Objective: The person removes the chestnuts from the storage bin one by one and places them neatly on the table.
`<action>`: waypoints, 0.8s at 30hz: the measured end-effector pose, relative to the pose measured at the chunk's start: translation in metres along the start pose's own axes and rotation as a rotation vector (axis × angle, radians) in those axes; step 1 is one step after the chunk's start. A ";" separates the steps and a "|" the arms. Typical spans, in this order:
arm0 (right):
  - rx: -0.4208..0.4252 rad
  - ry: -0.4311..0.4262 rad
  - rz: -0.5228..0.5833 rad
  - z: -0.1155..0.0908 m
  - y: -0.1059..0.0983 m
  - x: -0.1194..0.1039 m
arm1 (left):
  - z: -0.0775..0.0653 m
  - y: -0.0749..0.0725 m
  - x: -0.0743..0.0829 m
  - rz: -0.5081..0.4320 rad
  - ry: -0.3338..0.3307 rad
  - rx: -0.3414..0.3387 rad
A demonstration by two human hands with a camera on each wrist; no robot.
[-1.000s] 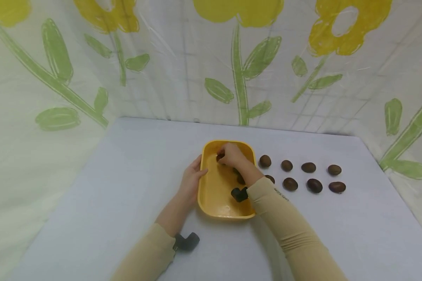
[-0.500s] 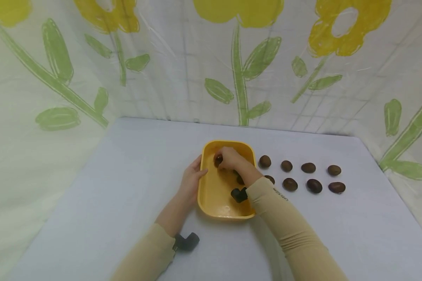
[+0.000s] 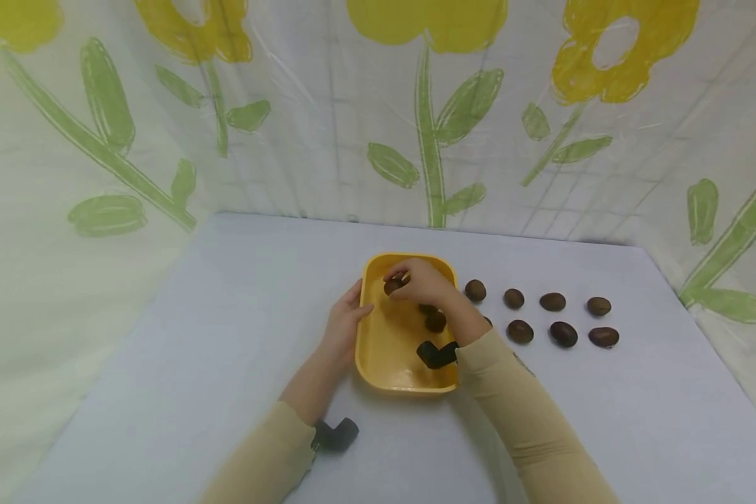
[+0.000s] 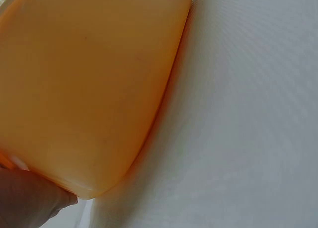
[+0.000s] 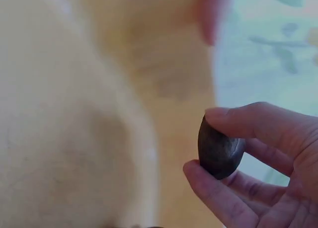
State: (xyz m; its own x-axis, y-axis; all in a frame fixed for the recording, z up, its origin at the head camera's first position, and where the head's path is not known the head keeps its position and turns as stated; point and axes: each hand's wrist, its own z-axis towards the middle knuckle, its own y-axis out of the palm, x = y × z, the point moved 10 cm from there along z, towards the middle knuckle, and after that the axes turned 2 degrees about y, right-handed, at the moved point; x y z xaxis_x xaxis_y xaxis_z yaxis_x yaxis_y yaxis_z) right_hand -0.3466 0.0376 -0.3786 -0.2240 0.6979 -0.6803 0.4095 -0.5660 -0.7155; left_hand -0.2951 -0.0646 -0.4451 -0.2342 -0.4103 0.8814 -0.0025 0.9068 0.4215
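Observation:
A yellow plastic tray (image 3: 384, 360) stands mid-table in the head view. My left hand (image 3: 341, 325) grips its left side, thumb over the rim and fingers outside; the left wrist view shows the tray's orange-tinted wall (image 4: 89, 89) close up. Over the tray's far part, my right hand (image 3: 425, 283) pinches a dark brown, egg-shaped, pebble-like thing (image 5: 217, 151) between thumb and fingertips. More dark ovals (image 3: 435, 321) lie in the tray at its right side, partly hidden by the right hand and forearm.
Right of the tray, several brown ovals (image 3: 563, 334) lie on the pale table (image 3: 227, 336) in two rows. The right sleeve (image 3: 523, 406) covers most of the nearest one. A sheet with painted flowers (image 3: 290, 140) hangs behind and beside the table.
My right forearm has shifted slightly right, and the hand has turned a little with the oval still pinched. More of the ovals inside the tray now show. The left hand stays on the tray.

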 end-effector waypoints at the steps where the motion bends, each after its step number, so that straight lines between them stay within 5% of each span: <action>1: 0.002 0.005 0.030 -0.004 -0.003 0.000 | 0.000 0.000 0.000 -0.002 -0.003 0.000; 6: 0.019 0.037 0.108 -0.031 -0.022 -0.002 | -0.001 0.001 0.001 -0.005 0.001 0.003; 13: 0.084 0.012 0.074 -0.071 -0.048 0.003 | -0.002 0.001 0.002 -0.026 -0.008 0.011; 24: 0.179 0.040 0.091 -0.129 -0.073 0.044 | -0.001 0.002 0.001 -0.046 -0.015 0.007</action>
State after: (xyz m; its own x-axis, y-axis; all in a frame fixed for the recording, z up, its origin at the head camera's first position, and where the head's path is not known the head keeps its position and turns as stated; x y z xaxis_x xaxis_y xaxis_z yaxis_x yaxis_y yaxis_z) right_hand -0.2722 0.1663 -0.3351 -0.1565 0.6551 -0.7392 0.2615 -0.6942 -0.6706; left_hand -0.2940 -0.0635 -0.4436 -0.2484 -0.4501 0.8577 -0.0201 0.8877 0.4600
